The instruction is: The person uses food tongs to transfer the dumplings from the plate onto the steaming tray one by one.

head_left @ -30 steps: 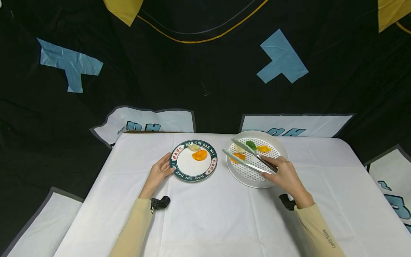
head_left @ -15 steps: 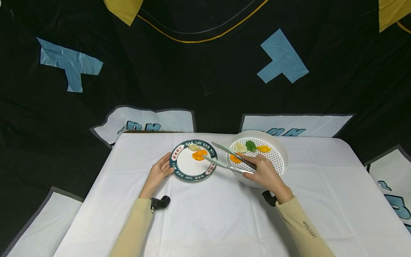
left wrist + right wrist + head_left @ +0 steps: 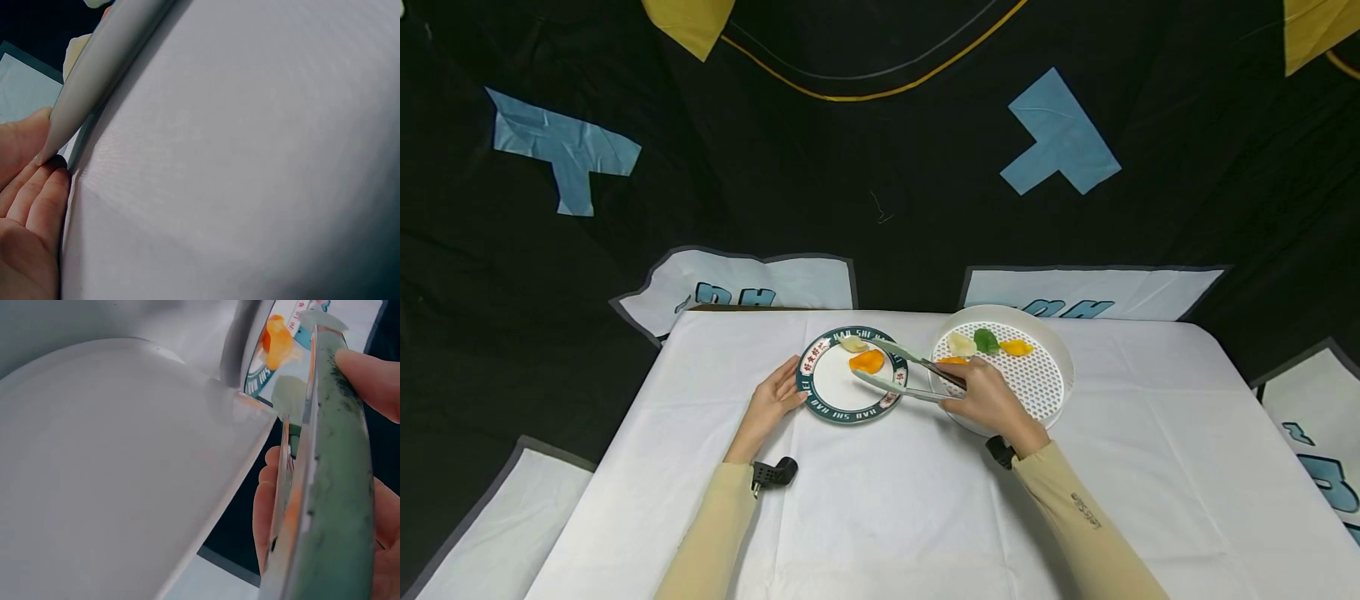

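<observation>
My left hand (image 3: 772,406) pinches the left rim of a round plate (image 3: 835,392) with a green lettered border. In the left wrist view its thumb lies on the plate's edge (image 3: 106,69), fingers beneath. Tongs (image 3: 898,388) with pale green tips are held in my right hand (image 3: 992,400). Their spread tips reach over the plate, on either side of an orange piece (image 3: 867,361). Behind that piece lies a pale slice (image 3: 852,343). In the right wrist view the tongs' green handle (image 3: 337,487) sits between thumb and fingers.
A white perforated basket (image 3: 1058,358) stands to the right. In it lie a pale piece (image 3: 961,344), a green piece (image 3: 986,341), a yellow piece (image 3: 1017,347) and an orange piece (image 3: 953,361), partly hidden by my right hand. A white cloth (image 3: 880,508) covers the table.
My right hand has moved left with the tongs, from over the basket to the plate. The tongs' tips stand apart throughout. My left hand and the plate have stayed in place.
</observation>
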Tool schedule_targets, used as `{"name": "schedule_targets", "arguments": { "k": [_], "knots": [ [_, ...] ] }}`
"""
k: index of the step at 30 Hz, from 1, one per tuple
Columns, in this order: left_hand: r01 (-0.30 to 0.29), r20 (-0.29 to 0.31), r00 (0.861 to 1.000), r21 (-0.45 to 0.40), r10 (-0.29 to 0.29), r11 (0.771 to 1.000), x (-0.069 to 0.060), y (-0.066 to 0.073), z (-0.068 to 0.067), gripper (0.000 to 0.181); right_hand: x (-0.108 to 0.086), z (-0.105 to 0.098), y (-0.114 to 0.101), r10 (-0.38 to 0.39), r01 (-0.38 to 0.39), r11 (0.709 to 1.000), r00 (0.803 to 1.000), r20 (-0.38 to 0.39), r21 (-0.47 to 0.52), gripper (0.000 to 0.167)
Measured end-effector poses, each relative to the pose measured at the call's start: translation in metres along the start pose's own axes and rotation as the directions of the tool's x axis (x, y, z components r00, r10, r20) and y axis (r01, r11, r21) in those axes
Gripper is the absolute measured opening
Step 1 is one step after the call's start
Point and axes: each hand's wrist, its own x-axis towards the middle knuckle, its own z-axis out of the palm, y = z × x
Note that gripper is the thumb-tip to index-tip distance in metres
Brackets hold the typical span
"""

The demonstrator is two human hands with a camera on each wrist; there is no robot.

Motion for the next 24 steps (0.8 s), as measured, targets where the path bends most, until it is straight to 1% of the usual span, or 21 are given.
{"name": "schedule_targets", "arguments": {
  "k": [7, 15, 19, 24],
  "knots": [
    [-0.002, 0.0, 1.0, 0.002, 0.002, 1.0, 0.0, -0.001, 0.0, 0.07, 0.009, 0.006, -0.002, 0.015, -0.014, 0.999, 0.999, 0.03, -0.038, 0.052],
    [-0.002, 0.003, 1.0, -0.001, 0.002, 1.0, -0.001, 0.001, 0.0, 0.07, 0.015, 0.007, -0.007, 0.058, -0.053, 0.996, 0.996, 0.074, -0.066, 0.053],
    [-0.001, 0.004, 1.0, 0.0, 0.001, 1.0, -0.001, 0.0, 0.0, 0.07, 0.014, 0.007, -0.007, 0.04, -0.036, 0.997, 0.997, 0.063, -0.07, 0.05],
    [-0.009, 0.005, 1.0, -0.015, 0.01, 1.0, 0.0, 0.0, 0.0, 0.07, 0.01, 0.007, -0.004, -0.01, 0.012, 0.998, 1.0, 0.027, -0.065, 0.045]
  ]
}}
